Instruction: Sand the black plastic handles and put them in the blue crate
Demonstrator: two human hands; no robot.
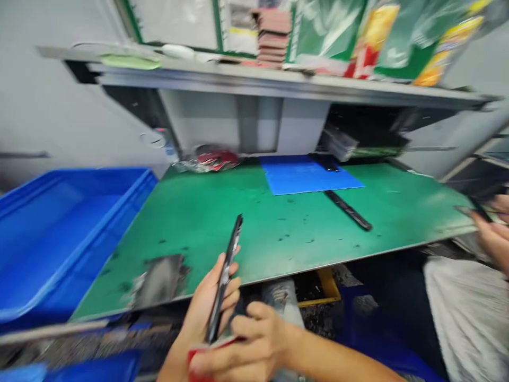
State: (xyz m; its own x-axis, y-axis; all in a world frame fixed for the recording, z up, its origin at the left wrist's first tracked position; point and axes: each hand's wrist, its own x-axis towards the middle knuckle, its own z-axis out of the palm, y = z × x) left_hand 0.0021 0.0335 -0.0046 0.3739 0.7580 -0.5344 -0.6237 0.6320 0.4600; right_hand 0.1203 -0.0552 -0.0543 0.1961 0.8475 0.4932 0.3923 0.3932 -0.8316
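Observation:
My left hand [210,297] is closed around a long, narrow black plastic strip [229,260]. The strip points up and away, over the table's front edge. Close to its lower end, my right hand [254,345] pinches a flat red thing [202,353] whose kind I cannot make out. Whether the red thing touches the strip is hard to tell. Another dark strip [350,210] lies on the green table [199,212], partly beside a blue sheet [306,175]. Left of my left hand, a blurred dark grey flat piece [161,281] rests at the table edge.
A large blue bin [79,228] stands at the left. Above the table runs a shelf [222,79] with a stack of pinkish blocks [273,37]. A plastic bag with red contents [217,159] lies at the back. At right, a co-worker's hand [495,233] holds something dark.

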